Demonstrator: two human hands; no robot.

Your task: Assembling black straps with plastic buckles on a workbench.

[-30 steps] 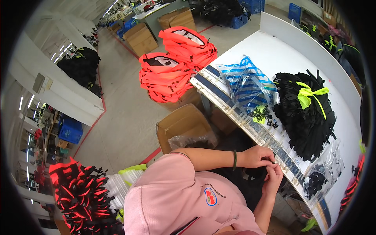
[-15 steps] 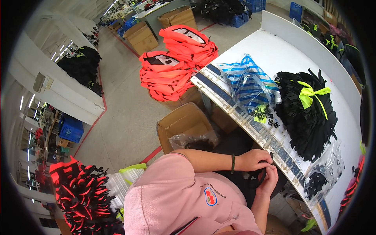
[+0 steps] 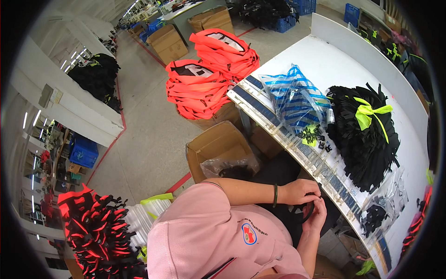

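My left hand [image 3: 301, 191], with a dark bangle on its wrist, is closed with its fingertips pinching a thin black strap [image 3: 309, 214]. Close below it, my right hand [image 3: 316, 216] pinches the same strap, and the fingertips of both hands nearly meet. A loop of the strap hangs between them over my dark-clothed lap. Both hands are beside the near edge of the white table [image 3: 297, 51]. On that table, small black plastic buckles [image 3: 320, 139] lie closest to them, by a yellow-green scrap. The strap's ends are hidden by my fingers and the dark background.
A big bundle of black straps [image 3: 360, 149] tied with yellow-green ribbon, a blue-striped plastic bag [image 3: 297, 100] and a clear bag of black parts [image 3: 375, 216] lie on the table. An open carton [image 3: 218, 144] stands on the floor beside me, near stacked orange-red pieces [image 3: 197, 93].
Both hands have shifted slightly left, staying close together on the strap. The strap's loop between them has changed shape a little.
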